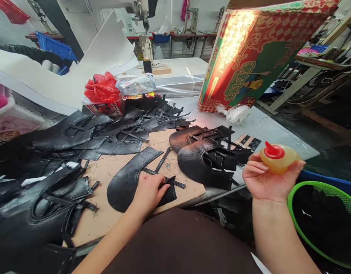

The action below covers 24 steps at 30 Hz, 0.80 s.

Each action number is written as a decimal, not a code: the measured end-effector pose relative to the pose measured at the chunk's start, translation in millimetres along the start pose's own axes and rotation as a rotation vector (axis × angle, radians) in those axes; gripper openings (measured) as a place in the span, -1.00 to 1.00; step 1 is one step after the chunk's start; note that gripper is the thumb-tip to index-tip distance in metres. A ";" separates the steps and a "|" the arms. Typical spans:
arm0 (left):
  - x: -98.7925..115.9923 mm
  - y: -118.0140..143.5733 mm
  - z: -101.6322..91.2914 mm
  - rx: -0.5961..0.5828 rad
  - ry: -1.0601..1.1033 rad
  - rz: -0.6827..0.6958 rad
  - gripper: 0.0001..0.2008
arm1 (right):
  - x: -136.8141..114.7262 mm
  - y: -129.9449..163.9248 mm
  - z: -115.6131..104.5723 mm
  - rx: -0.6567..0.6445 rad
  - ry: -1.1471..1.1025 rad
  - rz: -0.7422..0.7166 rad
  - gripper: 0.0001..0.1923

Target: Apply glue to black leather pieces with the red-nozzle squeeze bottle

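Note:
A black leather shoe upper (125, 182) with thin straps lies flat on the tan board (107, 198) in front of me. My left hand (149, 188) is closed on its right end, the fingers pinching a strap or edge there. Raised at the right, my right hand (271, 179) is wrapped round a squeeze bottle (286, 158) with a red nozzle cap and yellowish contents. Between the hands, two stacks of finished-looking uppers (197, 158) rest at the board's right edge, their toes rounded towards the left.
Many black uppers (64, 140) cover the left side. A red plastic bag (102, 89) sits behind them. A patterned carton (249, 57) stands at the back right, near a crumpled clear plastic bag (236, 113). A green-rimmed basket (295, 220) is low at the right. Behind is a sewing machine (145, 42).

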State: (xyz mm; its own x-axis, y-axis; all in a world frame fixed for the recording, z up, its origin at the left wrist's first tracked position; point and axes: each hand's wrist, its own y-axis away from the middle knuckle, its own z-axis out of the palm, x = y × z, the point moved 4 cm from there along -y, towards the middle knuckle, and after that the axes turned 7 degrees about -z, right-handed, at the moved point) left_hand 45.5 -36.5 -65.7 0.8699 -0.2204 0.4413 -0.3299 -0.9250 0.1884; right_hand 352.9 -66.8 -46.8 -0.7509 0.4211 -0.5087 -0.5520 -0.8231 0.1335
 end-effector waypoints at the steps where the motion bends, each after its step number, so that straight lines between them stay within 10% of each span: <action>1: -0.2 -0.2 0.0 -0.002 0.000 -0.007 -0.86 | -0.2 -0.3 -0.3 0.001 0.005 -0.002 -0.41; 9: 1.6 -6.3 -14.7 -0.104 0.119 -0.068 -0.83 | 10.2 12.9 10.1 -0.063 0.186 -0.086 -0.32; 17: 1.4 -3.0 -28.4 -0.286 0.882 -0.327 -0.78 | 45.9 41.2 28.1 -0.411 0.563 -0.388 -0.47; 24: -0.2 3.8 -30.5 -0.257 1.070 -0.408 -0.78 | 68.8 40.4 25.1 -0.418 0.648 -0.404 -0.55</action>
State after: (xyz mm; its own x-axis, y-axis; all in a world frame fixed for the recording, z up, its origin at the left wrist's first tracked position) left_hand 32.8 -30.6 -38.3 0.2170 0.5637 0.7970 -0.2689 -0.7503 0.6039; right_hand 269.9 -61.5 -55.1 -0.1020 0.5159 -0.8506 -0.4580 -0.7834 -0.4202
